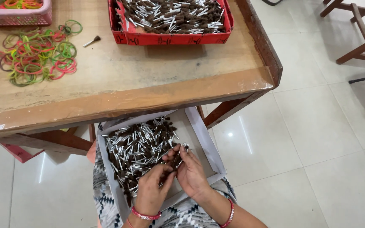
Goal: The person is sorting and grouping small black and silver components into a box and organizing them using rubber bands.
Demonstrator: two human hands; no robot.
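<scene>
- Small brown-tipped sticks with silver stems [138, 150] lie heaped in a shallow white tray [205, 141] on the person's lap, below the table edge
- Right hand [191, 171] pinches a little bunch of these sticks upright between its fingertips
- Left hand [151, 190] is curled beside it, fingers touching the same bunch and the heap
- Wooden table [127, 80] above carries a red tray [170, 39] full of like sticks, a pile of coloured rubber bands [39, 52] and a pink basket [17, 17]

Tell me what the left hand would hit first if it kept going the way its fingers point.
The left hand points up and right, toward the right hand and the small bundle of metal-stemmed pieces it holds. It would probably meet those first.
</scene>
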